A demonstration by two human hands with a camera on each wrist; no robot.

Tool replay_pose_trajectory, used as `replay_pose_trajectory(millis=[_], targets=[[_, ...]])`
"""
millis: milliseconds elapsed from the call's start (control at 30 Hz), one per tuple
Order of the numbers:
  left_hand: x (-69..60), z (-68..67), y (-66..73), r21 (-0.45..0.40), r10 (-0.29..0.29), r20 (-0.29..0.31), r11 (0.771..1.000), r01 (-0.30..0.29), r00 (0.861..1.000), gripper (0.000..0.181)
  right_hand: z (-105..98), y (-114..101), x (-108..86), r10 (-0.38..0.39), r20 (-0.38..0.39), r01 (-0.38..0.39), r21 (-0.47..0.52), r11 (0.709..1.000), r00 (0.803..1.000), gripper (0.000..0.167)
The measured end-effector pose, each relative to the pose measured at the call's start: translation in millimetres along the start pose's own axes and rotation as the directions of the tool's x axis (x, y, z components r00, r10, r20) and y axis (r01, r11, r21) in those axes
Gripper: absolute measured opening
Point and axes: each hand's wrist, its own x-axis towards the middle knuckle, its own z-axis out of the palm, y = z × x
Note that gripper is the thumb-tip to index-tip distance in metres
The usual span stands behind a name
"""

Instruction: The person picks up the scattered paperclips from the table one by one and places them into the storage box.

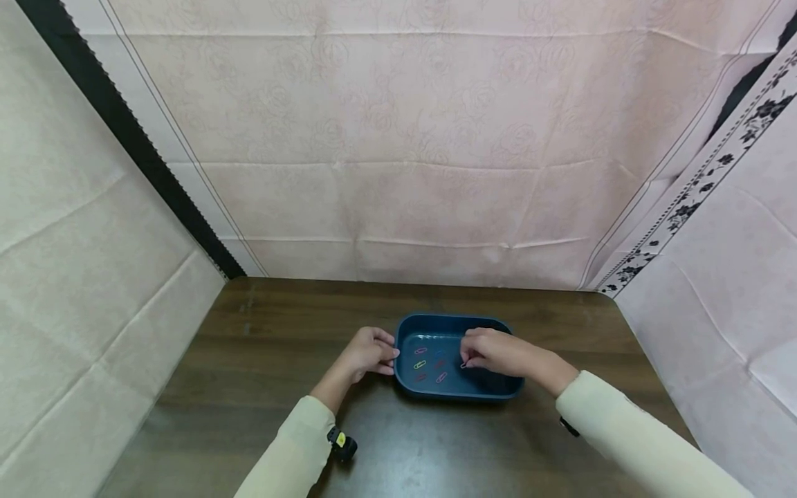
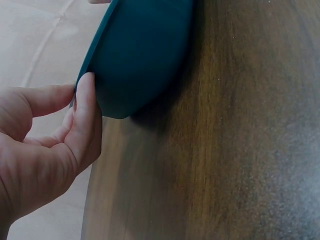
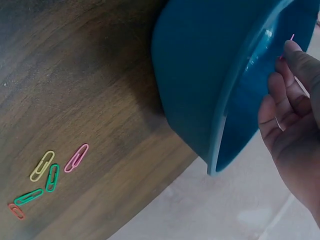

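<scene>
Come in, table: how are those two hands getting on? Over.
Left hand pinching blue tray by its rim. Right hand holding pink paper clip over the tray. More clips on the table; nothing seems in the way.

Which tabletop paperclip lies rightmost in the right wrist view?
The pink paperclip, the only pink one in that group; the yellow paperclip, two green paperclips and orange paperclip all lie farther left.
</scene>
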Motion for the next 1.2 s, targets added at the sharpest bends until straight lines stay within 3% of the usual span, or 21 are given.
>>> replay_pose_trajectory(millis=[700,1200], targets=[[0.5,0.6,-1.1,-0.01,-0.004,-0.007,1.0,0.004,1.0,0.026,9,-3,21.6,-0.035,0.167,0.048,-0.075,0.996,0.985,0.005],[-0.7,1.6,-0.6,-0.003,-0.002,-0.013,1.0,0.002,1.0,0.027,21,-2,31.5,-0.05,0.216,0.094,-0.198,0.976,0.975,0.004]])
